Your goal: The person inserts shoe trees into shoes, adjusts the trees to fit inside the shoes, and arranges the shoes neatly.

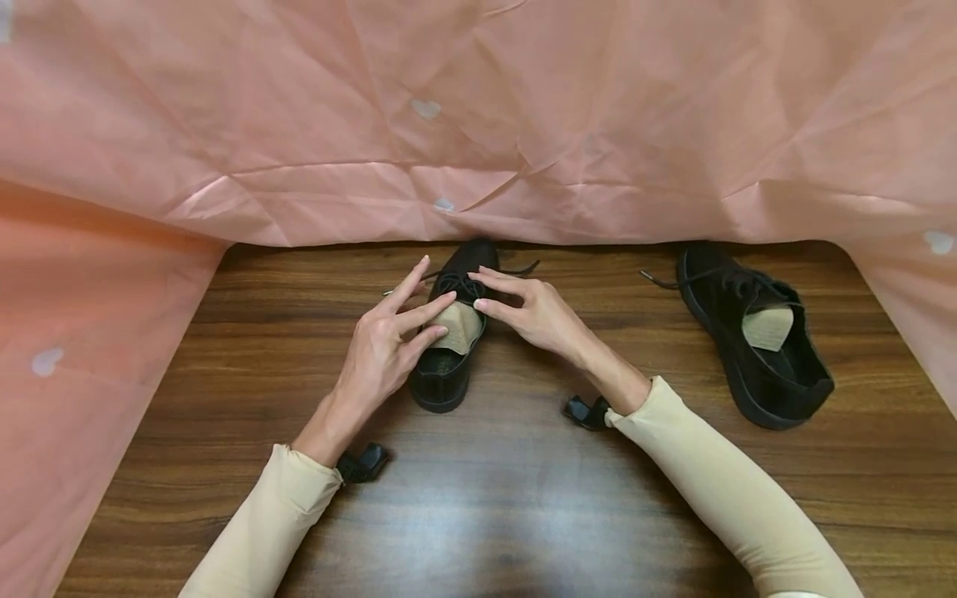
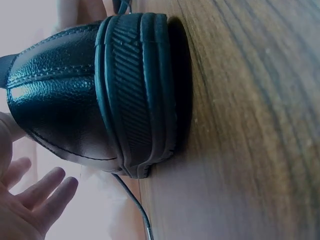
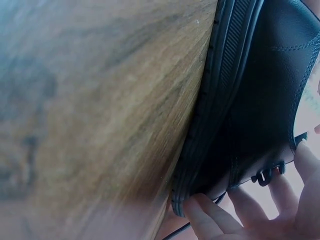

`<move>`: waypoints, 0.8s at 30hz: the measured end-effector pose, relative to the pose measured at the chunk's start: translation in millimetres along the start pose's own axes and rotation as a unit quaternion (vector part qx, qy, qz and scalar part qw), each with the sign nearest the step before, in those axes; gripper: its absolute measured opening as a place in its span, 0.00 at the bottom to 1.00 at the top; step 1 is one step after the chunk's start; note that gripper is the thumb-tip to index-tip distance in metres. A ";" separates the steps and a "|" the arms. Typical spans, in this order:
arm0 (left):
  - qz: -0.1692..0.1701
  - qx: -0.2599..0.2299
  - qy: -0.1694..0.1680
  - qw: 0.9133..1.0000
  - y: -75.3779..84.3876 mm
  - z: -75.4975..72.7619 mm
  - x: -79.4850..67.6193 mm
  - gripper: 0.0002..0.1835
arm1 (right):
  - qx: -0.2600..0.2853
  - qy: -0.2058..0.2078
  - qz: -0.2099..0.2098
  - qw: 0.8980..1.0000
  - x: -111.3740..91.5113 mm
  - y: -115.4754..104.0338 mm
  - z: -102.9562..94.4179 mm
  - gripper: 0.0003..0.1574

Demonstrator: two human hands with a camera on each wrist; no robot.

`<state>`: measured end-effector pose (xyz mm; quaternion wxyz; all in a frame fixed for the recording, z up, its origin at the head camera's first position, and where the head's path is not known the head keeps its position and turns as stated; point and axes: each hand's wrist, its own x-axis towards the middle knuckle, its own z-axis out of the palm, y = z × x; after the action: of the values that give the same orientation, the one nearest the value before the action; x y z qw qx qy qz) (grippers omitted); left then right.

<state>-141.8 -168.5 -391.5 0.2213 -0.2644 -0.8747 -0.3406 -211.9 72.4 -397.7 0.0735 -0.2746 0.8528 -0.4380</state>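
A black lace-up shoe (image 1: 439,389) stands on the wooden table with its toe toward the pink cloth and its heel toward me. Beige stuffing (image 1: 465,324) fills its opening. My left hand (image 1: 380,342) is over the shoe's left side, fingers spread and fairly straight, with thumb tip near the stuffing. From the right, my right hand (image 1: 544,314) reaches the lacing, its fingertips resting on the upper. In the right wrist view, the thumb (image 3: 306,159) lies at the edge of the shoe opening. Loose lace ends (image 1: 527,270) stick out on both sides of the shoe.
A second black shoe (image 1: 736,349) stands at the right, also with beige stuffing (image 1: 768,329) inside and a lace (image 1: 661,281) trailing left. Pink cloth (image 1: 478,124) with pale hearts hangs at the back and sides. Black wrist devices (image 1: 365,463) sit under both wrists.
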 end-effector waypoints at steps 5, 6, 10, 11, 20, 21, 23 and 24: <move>0.005 0.024 0.001 1.000 -2.3 0.9 3.1 0.24 | -0.013 -0.005 0.000 1.000 0.5 -0.9 -0.5 0.30; 0.004 0.025 0.002 1.000 -2.7 1.3 3.7 0.24 | -0.013 -0.005 0.002 1.000 0.6 -1.1 -0.4 0.30; 0.000 0.024 0.009 1.000 -4.6 3.7 5.5 0.24 | -0.018 -0.001 0.010 1.000 0.8 -2.1 -0.1 0.30; 0.000 0.023 0.011 1.000 -4.9 4.2 6.3 0.24 | -0.019 0.000 0.014 1.000 0.7 -2.4 -0.2 0.30; 0.001 0.023 0.006 1.000 -7.0 6.3 8.6 0.25 | -0.032 0.018 0.015 0.999 -1.7 -4.0 1.7 0.33; 0.000 0.024 0.005 1.000 -6.8 6.3 8.9 0.25 | -0.030 0.018 0.013 0.999 -2.0 -4.5 1.9 0.33; 0.000 0.028 0.004 1.000 -6.9 6.7 10.1 0.26 | -0.031 0.018 0.009 0.999 -2.4 -4.4 1.9 0.33; -0.001 0.030 0.003 1.000 -6.8 6.8 10.9 0.27 | -0.031 0.019 0.009 0.999 -2.5 -4.3 1.9 0.33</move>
<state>-155.7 -164.6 -393.2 0.2313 -0.2562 -0.8839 -0.3154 -207.4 70.4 -395.8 0.0530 -0.2608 0.8695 -0.4160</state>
